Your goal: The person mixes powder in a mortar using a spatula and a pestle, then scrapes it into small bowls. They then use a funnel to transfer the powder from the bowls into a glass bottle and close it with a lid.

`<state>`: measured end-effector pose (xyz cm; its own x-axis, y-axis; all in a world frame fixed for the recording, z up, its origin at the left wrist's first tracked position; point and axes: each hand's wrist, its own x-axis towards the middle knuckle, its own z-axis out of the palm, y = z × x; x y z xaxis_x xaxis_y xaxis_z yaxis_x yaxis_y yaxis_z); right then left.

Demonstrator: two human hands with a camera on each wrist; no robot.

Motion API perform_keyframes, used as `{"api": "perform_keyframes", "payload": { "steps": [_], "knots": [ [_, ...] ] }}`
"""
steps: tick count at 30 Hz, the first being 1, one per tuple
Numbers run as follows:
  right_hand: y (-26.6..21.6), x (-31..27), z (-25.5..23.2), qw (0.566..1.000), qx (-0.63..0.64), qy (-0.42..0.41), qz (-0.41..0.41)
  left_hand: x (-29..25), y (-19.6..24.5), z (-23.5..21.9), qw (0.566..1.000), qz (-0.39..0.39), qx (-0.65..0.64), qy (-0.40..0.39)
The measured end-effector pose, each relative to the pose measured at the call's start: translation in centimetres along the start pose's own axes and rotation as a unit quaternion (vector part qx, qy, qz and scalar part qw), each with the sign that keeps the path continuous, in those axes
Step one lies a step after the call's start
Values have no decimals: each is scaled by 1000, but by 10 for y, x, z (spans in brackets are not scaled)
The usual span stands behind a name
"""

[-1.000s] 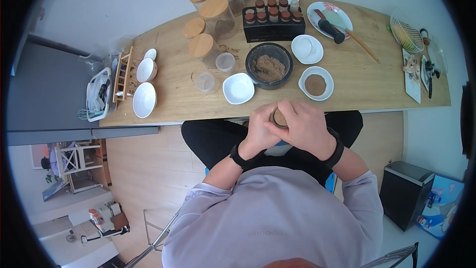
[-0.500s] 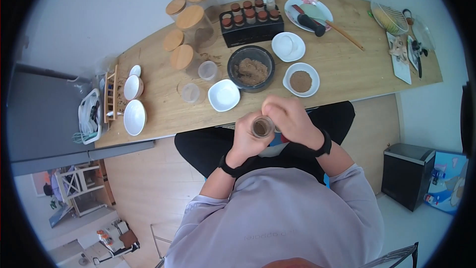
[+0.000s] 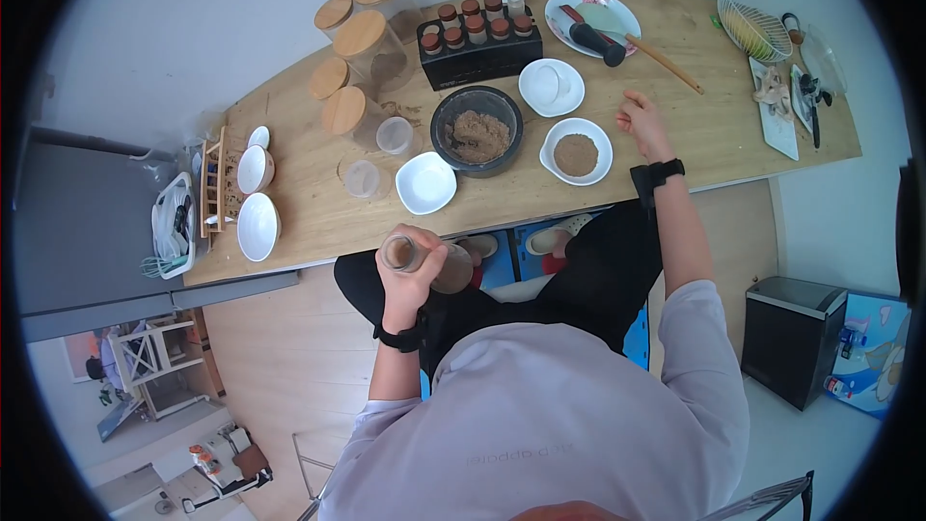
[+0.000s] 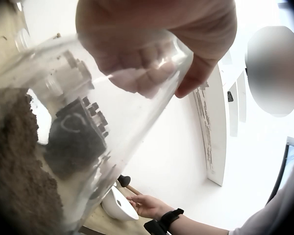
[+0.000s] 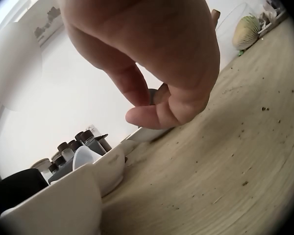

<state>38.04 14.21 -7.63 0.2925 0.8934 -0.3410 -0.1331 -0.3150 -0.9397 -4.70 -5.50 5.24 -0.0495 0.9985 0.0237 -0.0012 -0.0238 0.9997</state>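
Note:
My left hand [image 3: 410,275] grips a clear glass jar [image 3: 453,272] near its round mouth, in front of the table's edge. Brown powder [image 4: 19,161] lies inside the jar in the left wrist view, with the left hand's fingers [image 4: 147,73] curled around the glass. Over the tabletop, my right hand [image 3: 644,125] hovers with loosely bent fingers, right of a white bowl [image 3: 604,166] of brown powder; nothing held shows. The right wrist view has the right hand [image 5: 152,58] above the wood, beyond white bowls [image 5: 63,205].
A dark mortar [image 3: 439,145] with brown grounds stands by a square white bowl [image 3: 425,183]. Behind are a black rack [image 3: 482,63] of small bottles, wooden-lidded jars [image 3: 367,37] and a floral plate [image 3: 569,2] holding a pestle [image 3: 598,43]. A wire basket [image 3: 757,31] stands right.
My hands have parted: the left has moved left with the jar, the right has left the jar and reached out over the table. The view has shifted too.

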Motion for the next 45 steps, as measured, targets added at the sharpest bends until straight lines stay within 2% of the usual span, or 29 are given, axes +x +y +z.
{"api": "perform_keyframes", "payload": {
  "steps": [6,12,15,17,21,23,26,29,31,35,37,39,41,45],
  "knots": [
    [9,-20,12,997,60,-10,-44,-2,1,-8,1000,12,-16,17],
    [8,-44,4,994,74,13,-85,4,-1,4,999,4,-33,-4],
    [-7,-83,5,990,80,34,-108,4,-5,9,998,7,-54,-7],
    [-13,-122,16,989,108,-18,-103,5,-9,13,994,-12,-106,-2],
    [-15,-197,63,967,-34,-251,-32,11,-30,25,963,-79,-257,-5],
    [-1,-225,89,938,-63,-341,-14,19,-44,33,929,-110,-353,-2],
    [0,-249,114,905,-61,-417,52,30,-68,45,859,-198,-472,16],
    [2,-255,123,919,23,-388,58,41,-77,46,790,-255,-556,38],
    [-7,-258,125,932,-2,-362,0,48,-80,47,747,-269,-604,59],
    [-22,-276,142,947,-74,-297,-97,62,-93,52,704,-288,-639,114],
    [-21,-280,151,946,-165,-228,-162,62,-90,55,711,-278,-634,122],
    [-23,-281,155,920,-252,-176,-243,63,-83,60,715,-281,-626,132],
    [-26,-277,163,869,-328,-154,-336,66,-81,61,681,-306,-651,135],
    [-47,-272,184,825,-367,-157,-400,71,-80,60,629,-315,-702,110]
  ]
}}
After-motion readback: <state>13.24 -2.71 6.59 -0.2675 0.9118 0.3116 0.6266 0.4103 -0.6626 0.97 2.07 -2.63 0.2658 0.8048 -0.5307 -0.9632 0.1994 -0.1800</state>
